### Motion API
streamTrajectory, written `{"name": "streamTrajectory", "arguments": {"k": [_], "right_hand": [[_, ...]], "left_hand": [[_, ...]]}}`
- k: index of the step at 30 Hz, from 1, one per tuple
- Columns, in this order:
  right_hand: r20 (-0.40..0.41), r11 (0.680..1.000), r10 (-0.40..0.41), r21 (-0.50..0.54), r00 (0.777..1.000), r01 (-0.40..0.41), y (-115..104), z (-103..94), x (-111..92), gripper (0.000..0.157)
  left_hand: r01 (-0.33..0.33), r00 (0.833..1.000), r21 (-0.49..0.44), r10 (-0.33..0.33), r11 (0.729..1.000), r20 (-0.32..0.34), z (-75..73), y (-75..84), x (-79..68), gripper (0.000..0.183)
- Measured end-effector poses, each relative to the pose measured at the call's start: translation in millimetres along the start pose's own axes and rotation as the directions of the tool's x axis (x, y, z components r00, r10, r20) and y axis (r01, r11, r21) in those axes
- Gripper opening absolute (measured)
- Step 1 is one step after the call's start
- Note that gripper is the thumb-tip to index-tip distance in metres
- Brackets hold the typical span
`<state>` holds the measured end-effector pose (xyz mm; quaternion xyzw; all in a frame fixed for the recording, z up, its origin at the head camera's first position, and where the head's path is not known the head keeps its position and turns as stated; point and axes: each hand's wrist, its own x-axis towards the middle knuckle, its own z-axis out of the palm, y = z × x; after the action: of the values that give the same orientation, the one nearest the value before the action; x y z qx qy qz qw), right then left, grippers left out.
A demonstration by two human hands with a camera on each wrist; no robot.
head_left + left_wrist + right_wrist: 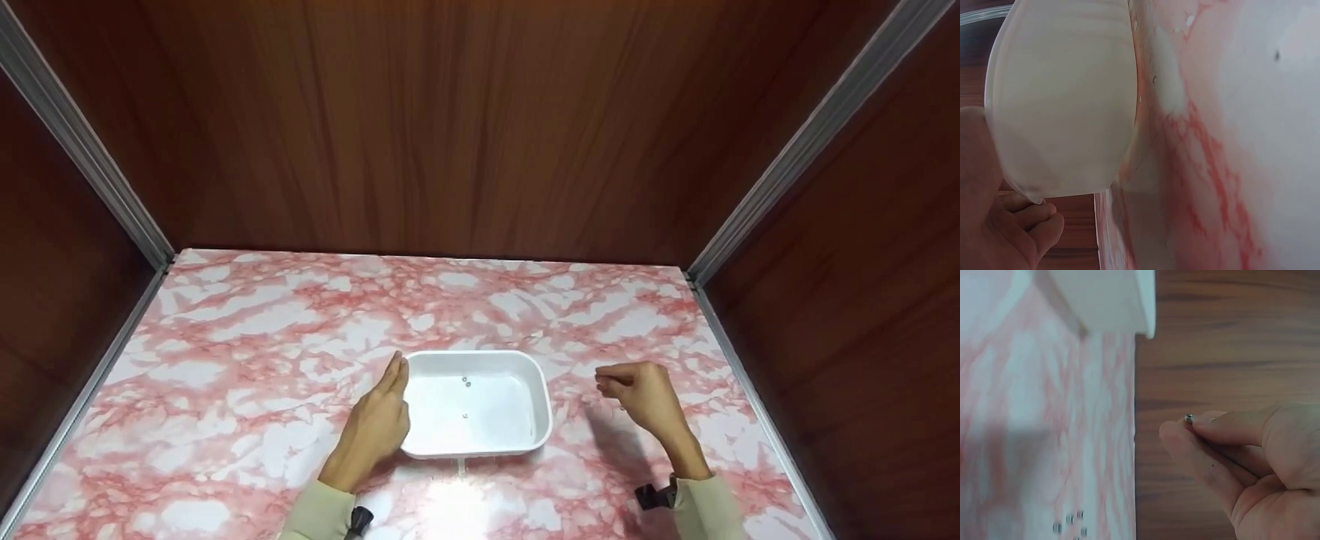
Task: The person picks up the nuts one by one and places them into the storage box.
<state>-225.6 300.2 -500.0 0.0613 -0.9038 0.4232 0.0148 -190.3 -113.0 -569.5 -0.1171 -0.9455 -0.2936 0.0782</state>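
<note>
A white rectangular tray (472, 442) stands on the table with three tiny metal pieces, one of them a piece (465, 415) nearer the front. Along its left rim lies my left hand (379, 416), fingers extended and touching the edge; in the left wrist view the tray's outer wall (1067, 101) fills much of the picture. To the right of the tray, my right hand (645, 394) is raised over the table. Its thumb and fingertips pinch a small silver nut (1189, 418), clearest in the right wrist view.
Several more small nuts (1057, 527) lie on the pink-and-white marbled tabletop (247, 420), below the right hand. Dark wooden panels (435, 135) enclose the back and both sides, with metal strips (795, 150) at the corners.
</note>
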Motion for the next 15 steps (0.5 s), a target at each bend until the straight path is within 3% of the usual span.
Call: {"name": "streamTrajectory", "arguments": {"k": [5,15], "right_hand": [[0.052,0.984,0.036,0.171,0.998,-0.044,-11.1,6.7,6.0,0.021],[0.171,0.931,0.007,0.359,0.985,-0.069,-29.2,20.7,19.7,0.025]], "left_hand": [[-0.014,0.999,0.021,0.015,1.0,-0.029,-0.3,0.3,0.3,0.058],[0.002,1.0,-0.025,-0.002,1.0,-0.014,0.8,-0.6,-0.2,0.058]]}}
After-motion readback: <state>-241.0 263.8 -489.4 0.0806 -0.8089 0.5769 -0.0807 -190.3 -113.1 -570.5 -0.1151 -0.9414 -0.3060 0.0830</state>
